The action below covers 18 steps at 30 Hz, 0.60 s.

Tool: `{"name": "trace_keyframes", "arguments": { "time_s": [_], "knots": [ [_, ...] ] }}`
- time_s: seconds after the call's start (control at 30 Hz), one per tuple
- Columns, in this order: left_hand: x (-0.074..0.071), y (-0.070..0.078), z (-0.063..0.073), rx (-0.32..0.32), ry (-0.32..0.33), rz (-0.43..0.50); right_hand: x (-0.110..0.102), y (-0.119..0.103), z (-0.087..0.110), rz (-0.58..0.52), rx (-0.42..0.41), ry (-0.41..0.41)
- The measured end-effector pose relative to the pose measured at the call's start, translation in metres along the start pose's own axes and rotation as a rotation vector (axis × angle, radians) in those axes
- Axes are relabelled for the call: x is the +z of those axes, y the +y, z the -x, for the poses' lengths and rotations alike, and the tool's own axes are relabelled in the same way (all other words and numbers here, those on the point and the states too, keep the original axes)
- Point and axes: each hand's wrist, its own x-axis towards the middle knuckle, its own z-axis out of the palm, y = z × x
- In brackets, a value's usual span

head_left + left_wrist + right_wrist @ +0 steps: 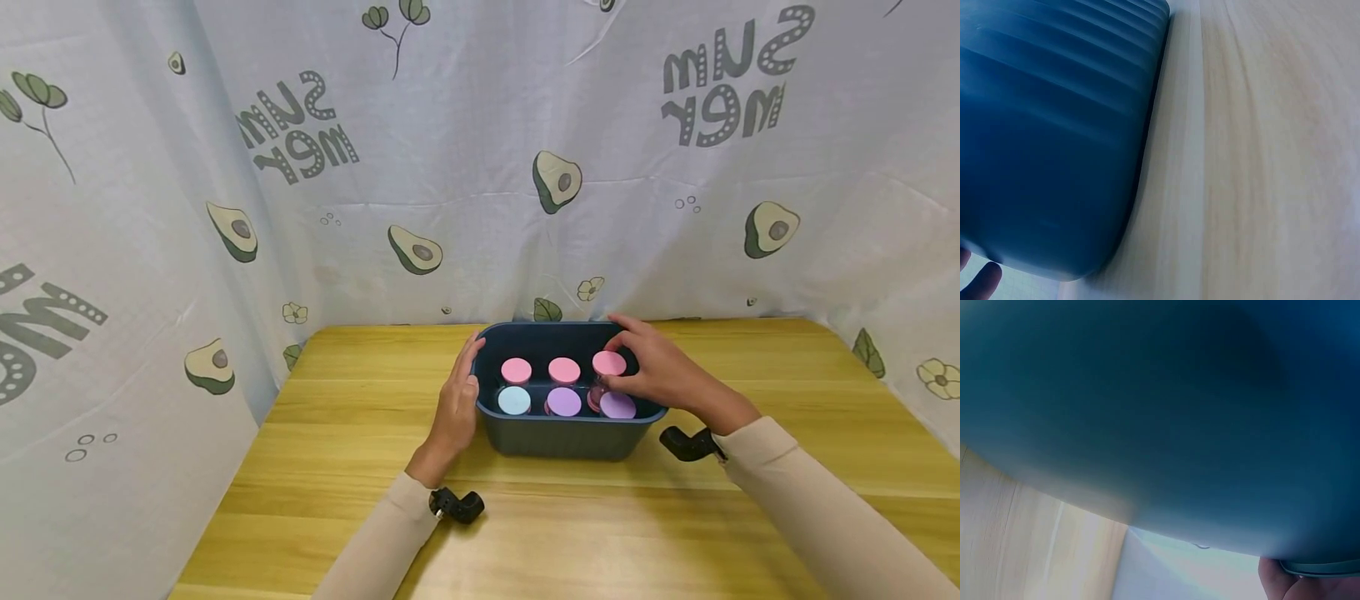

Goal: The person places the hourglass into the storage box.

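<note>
A dark blue plastic bin (558, 440) with a ribbed side stands on the table. Inside it are several small round-lidded jars in two rows. At the back right, my right hand (660, 367) pinches a pink-lidded jar (609, 363) between thumb and fingers; a dark reddish body shows below the lid. Two more pink lids (516, 371) sit along the back. In front are a light blue lid (514, 401) and two purple lids (563, 402). My left hand (454, 410) rests against the bin's left end, fingers extended up to its rim.
The wooden table (570, 525) reaches around the bin on all sides. A white curtain (480, 167) printed with avocados hangs behind the table and along its left. Black wrist cameras (459, 505) stick out from both sleeves.
</note>
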Motion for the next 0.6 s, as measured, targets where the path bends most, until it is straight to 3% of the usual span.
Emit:
{"name": "trace_keyframes", "arguments": {
  "time_s": [0.6],
  "knots": [
    [-0.0005,0.0014,0.0001,-0.006,-0.01,0.005,-0.0002,-0.0017,-0.0018,0.034,-0.005,-0.032]
  ]
}}
